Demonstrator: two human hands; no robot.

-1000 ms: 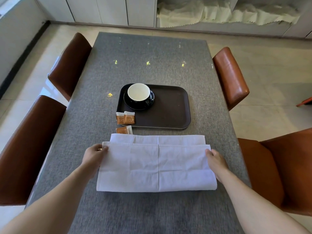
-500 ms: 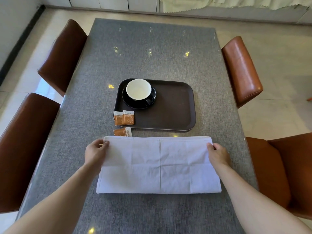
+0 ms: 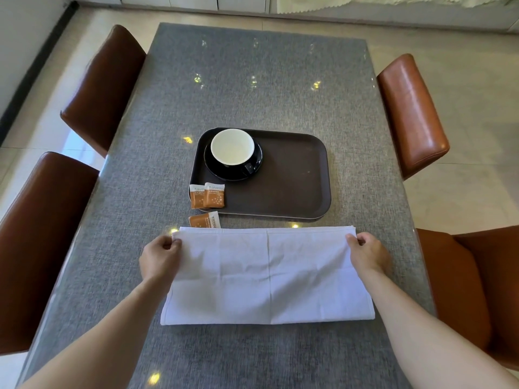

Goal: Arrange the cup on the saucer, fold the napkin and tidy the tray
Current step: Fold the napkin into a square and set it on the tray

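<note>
A white napkin [image 3: 266, 276] lies folded in half on the grey table [image 3: 252, 88], its fold toward me. My left hand [image 3: 160, 259] pinches its far left corner and my right hand [image 3: 368, 255] pinches its far right corner. Beyond it sits a dark brown tray [image 3: 295, 178]. On the tray's left part a cup [image 3: 232, 147], white inside, stands on a black saucer [image 3: 213, 169]. Two orange sachets [image 3: 207, 195] lie at the tray's near left corner. A third sachet [image 3: 203, 220] lies on the table, partly under the napkin's far edge.
Brown leather chairs stand along both sides: two on the left [image 3: 104, 88] [image 3: 39, 234], two on the right [image 3: 412, 113] [image 3: 477, 290]. Pale tiled floor surrounds the table.
Both hands carried the napkin's upper layer away from me until its edge met the far edge. The view also shifted slightly.
</note>
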